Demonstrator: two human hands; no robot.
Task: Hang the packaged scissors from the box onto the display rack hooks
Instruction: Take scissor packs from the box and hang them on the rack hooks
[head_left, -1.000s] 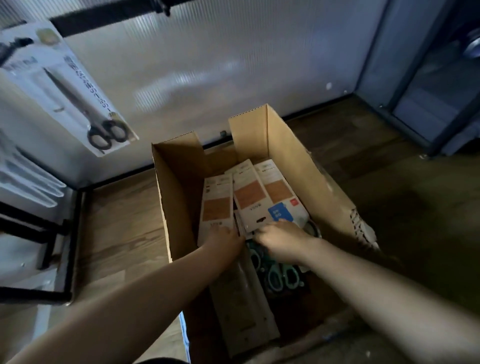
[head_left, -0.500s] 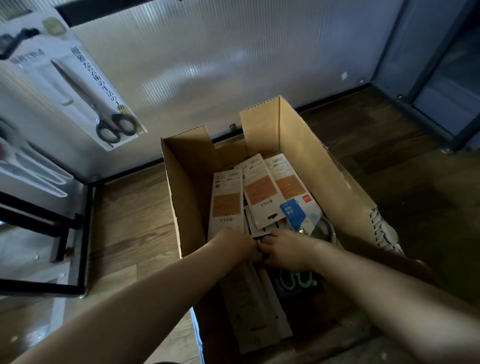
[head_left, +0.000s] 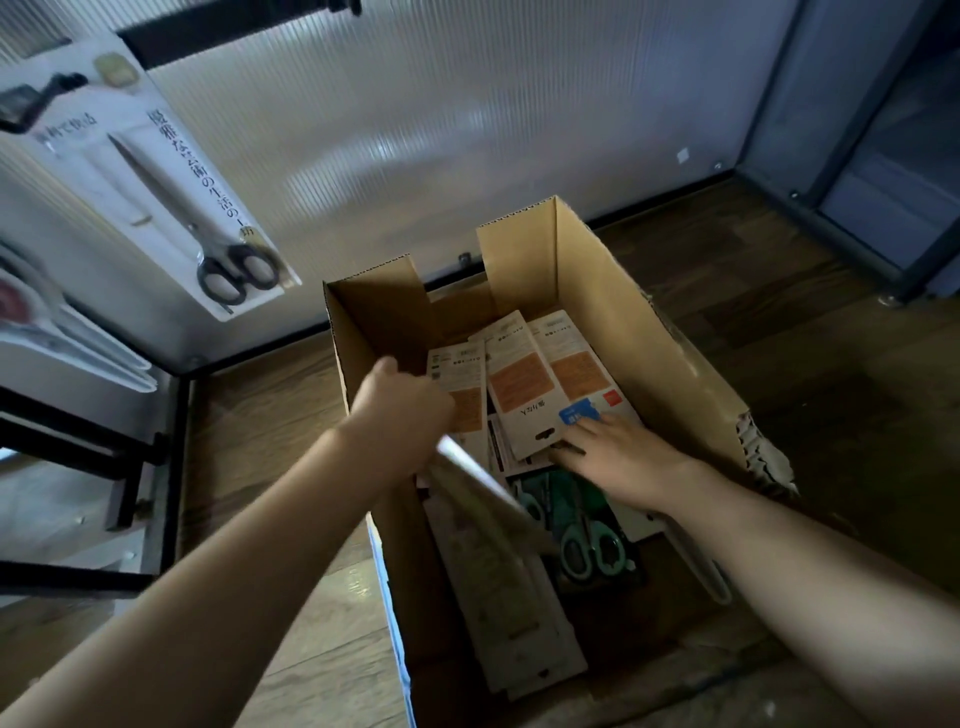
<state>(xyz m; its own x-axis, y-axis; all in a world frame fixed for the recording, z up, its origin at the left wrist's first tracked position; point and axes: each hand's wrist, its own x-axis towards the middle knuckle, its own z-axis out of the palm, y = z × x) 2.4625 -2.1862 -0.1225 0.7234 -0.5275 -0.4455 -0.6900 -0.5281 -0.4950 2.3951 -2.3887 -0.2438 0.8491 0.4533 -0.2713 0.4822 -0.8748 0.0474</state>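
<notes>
An open cardboard box (head_left: 639, 332) stands on the wooden floor with several carded scissor packs (head_left: 524, 384) inside. My left hand (head_left: 400, 405) grips one long pack (head_left: 483, 488) by its end and holds it tilted above the others. My right hand (head_left: 618, 457) lies with straight fingers on the packs at the box's right side. A pack of green-handled scissors (head_left: 576, 535) lies below it. On the left, a pack of black-handled scissors (head_left: 156, 176) hangs from a rack hook (head_left: 36, 101).
The black frame of the display rack (head_left: 124, 457) stands at the left, with more hanging packs (head_left: 57, 338) on it. A ribbed translucent wall panel (head_left: 467, 130) rises behind the box. A dark cabinet (head_left: 883, 156) is at the far right.
My left hand has risen and moved left, lifting one pack out of the pile. My right hand has slid right and flattened on the packs. The camera has tilted up slightly.
</notes>
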